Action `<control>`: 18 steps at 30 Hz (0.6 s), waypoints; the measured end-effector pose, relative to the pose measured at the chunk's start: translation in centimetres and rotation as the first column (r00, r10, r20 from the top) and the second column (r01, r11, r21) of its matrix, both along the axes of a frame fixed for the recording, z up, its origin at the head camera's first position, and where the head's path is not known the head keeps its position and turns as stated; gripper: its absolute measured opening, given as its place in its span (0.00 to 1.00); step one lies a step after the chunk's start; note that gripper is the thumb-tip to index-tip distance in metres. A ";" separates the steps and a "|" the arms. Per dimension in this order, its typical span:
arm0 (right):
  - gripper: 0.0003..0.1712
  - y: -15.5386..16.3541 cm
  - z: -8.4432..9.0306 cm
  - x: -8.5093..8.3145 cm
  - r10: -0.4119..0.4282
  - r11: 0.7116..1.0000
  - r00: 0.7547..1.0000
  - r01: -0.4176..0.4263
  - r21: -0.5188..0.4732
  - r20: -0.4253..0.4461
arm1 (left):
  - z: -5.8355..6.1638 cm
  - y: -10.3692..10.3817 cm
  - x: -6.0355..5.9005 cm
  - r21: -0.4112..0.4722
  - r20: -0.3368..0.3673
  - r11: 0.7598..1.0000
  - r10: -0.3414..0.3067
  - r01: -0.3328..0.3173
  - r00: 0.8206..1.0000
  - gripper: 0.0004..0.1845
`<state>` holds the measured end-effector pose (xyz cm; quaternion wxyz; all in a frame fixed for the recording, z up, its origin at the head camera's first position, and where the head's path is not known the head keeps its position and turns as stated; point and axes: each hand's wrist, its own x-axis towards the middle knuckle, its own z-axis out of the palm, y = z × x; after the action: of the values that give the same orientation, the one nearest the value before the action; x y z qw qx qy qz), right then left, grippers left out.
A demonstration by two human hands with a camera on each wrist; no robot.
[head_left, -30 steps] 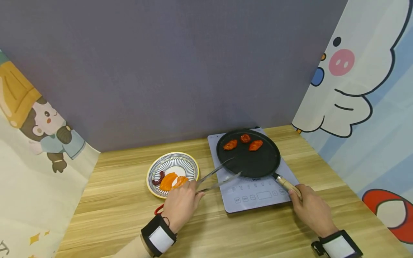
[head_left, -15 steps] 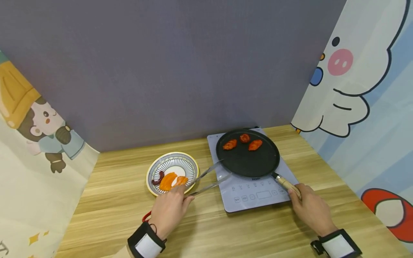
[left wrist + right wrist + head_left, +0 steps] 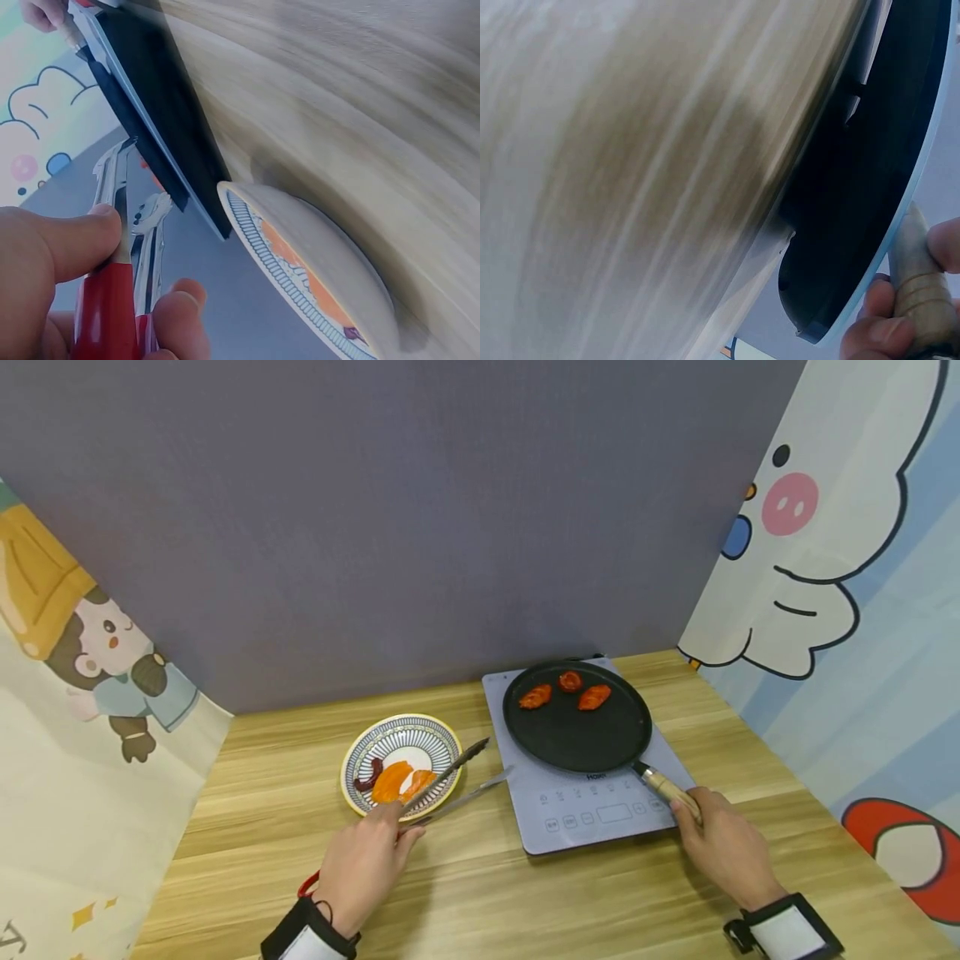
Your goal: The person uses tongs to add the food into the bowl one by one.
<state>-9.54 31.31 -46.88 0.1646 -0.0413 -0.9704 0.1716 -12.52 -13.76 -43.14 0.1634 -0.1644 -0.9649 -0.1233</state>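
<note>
The left hand [image 3: 367,864] grips a pair of metal tongs [image 3: 450,781] by their red handles, thumb and fingers [image 3: 71,240] curled round them, as the left wrist view shows plainly. The tong arms stand a little apart with nothing between them, and their tips hang between the plate [image 3: 360,747] and the pan [image 3: 577,739], just beside the plate's near right rim. The right hand [image 3: 723,847] is wrapped round the pan's wooden handle [image 3: 670,792], its fingers [image 3: 889,334] curled about it, holding the pan flat on the cooker [image 3: 600,814].

Taking the pan as the landmark: three browned pieces of meat [image 3: 570,692] lie at its far edge, well apart from the tongs. The plate sits to its left on the desk [image 3: 525,893] and carries orange slices [image 3: 401,779] and a small dark piece.

The step in hand looks like moving food between plate and pan, with the tongs empty and on the plate side. The next move likely calls for lowering the tips over one orange slice, closing them gently enough not to tear it, and lifting it clear of the plate's rim, while the right hand steadies the pan.
</note>
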 end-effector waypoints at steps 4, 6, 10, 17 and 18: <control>0.17 0.0 0.0 0.0 0.000 1.000 1.000 0.000 0.004 -0.006 | 0.0 -1.0 0.4 -0.012 0.011 1.000 0.023 -0.023 1.000 0.18; 0.17 -0.1 0.1 -0.1 0.000 1.000 1.000 0.000 0.004 -0.005 | 0.0 -1.5 0.6 -0.010 0.024 0.999 0.040 -0.040 0.999 0.18; 0.18 -0.1 0.1 -0.1 0.001 1.000 1.000 -0.001 0.001 0.007 | 0.1 -2.4 1.0 0.001 0.051 0.997 0.075 -0.075 0.996 0.18; 0.19 -0.1 0.0 0.0 -0.001 1.000 1.000 0.001 -0.005 0.025 | 0.0 -3.3 1.3 -0.002 0.035 0.996 0.093 -0.093 0.995 0.17; 0.19 -0.1 0.0 0.0 -0.001 1.000 1.000 0.001 -0.006 0.024 | 0.0 -3.5 1.4 -0.002 0.036 0.996 0.094 -0.094 0.995 0.17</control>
<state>-9.53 31.26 -46.88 0.1528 -0.0443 -0.9718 0.1742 -11.14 -17.22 -43.12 0.1518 -0.1165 -0.9744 -0.1182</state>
